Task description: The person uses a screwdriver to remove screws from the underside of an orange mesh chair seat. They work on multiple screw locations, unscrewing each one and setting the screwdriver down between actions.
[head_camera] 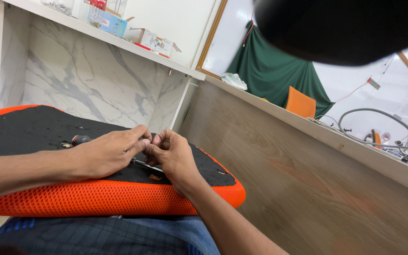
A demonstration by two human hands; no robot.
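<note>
Metal glints between the two hands: a thin silvery strip (143,163) lies low over the black top of an orange-edged cushion pad (95,200), just under the fingers, near the pad's right end. What the strip is exactly cannot be told, since most of it is hidden. The left hand (109,152) reaches in from the left, palm down, its fingers curled and pinched together at the tips right where they meet the other hand. The right hand (174,156) comes up from below, fingers bent tight and closed around the same small spot; whether either one truly grips the strip or only presses on it cannot be told. Just behind the left hand a small dark screwdriver handle (80,139) lies on the pad. The pad rests on the person's lap, against a wooden partition (284,179) on the right, with a marble-patterned wall (95,80) behind and a shelf holding small cardboard boxes (154,42) above.
</note>
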